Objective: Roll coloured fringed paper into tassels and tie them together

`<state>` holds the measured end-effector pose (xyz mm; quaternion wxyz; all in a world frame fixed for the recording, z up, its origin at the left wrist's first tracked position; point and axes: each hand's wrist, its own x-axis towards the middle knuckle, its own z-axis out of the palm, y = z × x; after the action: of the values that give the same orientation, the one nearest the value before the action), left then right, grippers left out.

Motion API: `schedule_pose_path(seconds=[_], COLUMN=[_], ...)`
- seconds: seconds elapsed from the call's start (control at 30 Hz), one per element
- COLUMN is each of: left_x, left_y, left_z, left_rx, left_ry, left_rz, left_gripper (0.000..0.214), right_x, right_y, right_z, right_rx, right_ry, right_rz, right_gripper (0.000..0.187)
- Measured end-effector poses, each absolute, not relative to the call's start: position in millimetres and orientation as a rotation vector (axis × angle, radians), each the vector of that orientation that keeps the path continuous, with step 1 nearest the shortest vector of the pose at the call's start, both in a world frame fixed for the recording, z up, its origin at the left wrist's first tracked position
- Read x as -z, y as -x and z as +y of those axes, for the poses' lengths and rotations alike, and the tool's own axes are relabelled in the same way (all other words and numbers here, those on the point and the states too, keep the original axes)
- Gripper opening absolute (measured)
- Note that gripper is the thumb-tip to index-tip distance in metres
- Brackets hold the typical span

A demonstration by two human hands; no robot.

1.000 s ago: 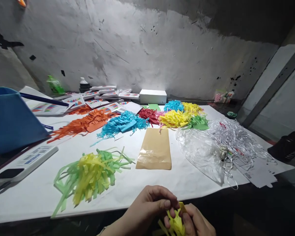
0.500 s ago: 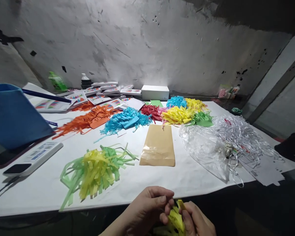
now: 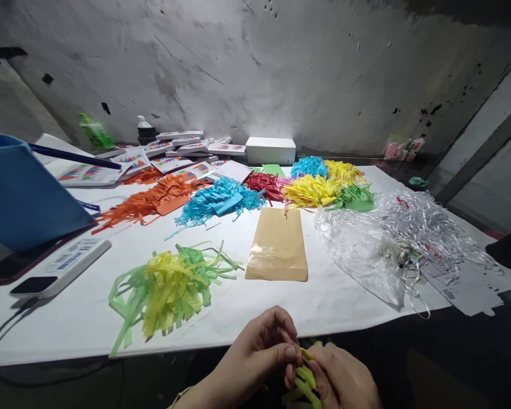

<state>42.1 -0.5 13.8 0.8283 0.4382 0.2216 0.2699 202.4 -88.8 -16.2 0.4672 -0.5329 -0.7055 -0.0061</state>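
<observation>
My left hand (image 3: 259, 355) and my right hand (image 3: 344, 378) meet at the bottom edge, below the table's front edge, and both pinch a small bundle of yellow-green paper strips (image 3: 303, 382). The fingers of both hands are closed round it. On the white table sheet (image 3: 68, 324) just ahead to the left lies a loose pile of green and yellow strips (image 3: 168, 287). A flat brown paper pouch (image 3: 277, 245) lies in the middle.
Farther back lie piles of orange (image 3: 151, 201), blue (image 3: 219, 201), red (image 3: 262, 184), yellow (image 3: 310, 190) and green (image 3: 353, 197) cut paper. Clear plastic and silver shreds (image 3: 392, 244) spread on the right. A blue box (image 3: 21, 193), a phone (image 3: 62, 267), stacked booklets and a white box (image 3: 270, 150) are at the left and back.
The view has tilted down and shifted slightly. My two hands have closed in tighter on the yellow-green bundle, which now shows less between the fingers.
</observation>
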Motion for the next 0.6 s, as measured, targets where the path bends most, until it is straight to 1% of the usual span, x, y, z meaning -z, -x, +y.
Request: schedule_pose_path(seconds=[0.1,0.27,0.4,0.6], left_x=[-17,-23,-27,-28], left_y=[-37,-27,-25,-26], left_z=[-1,1,2,1], left_rx=[-0.563,-0.529,-0.519,-0.485], left_ry=[-1.038,-1.263,-1.372,-1.372], left_rz=[0.522,0.581,0.588,0.559], left_gripper=[0.031,0.030,0.034,0.037], right_x=[11,-13,-23,-16], right_y=[-207,-214,-214,-214], right_z=[-86,-83,-83,-84], right_rx=[0.047,0.062,0.046,0.006], right_ry=[1.279,1.272,1.295,1.273], right_rz=[-1.818,-2.064,-2.056,-2.063], right_gripper=[0.030,0.029,0.034,0.029])
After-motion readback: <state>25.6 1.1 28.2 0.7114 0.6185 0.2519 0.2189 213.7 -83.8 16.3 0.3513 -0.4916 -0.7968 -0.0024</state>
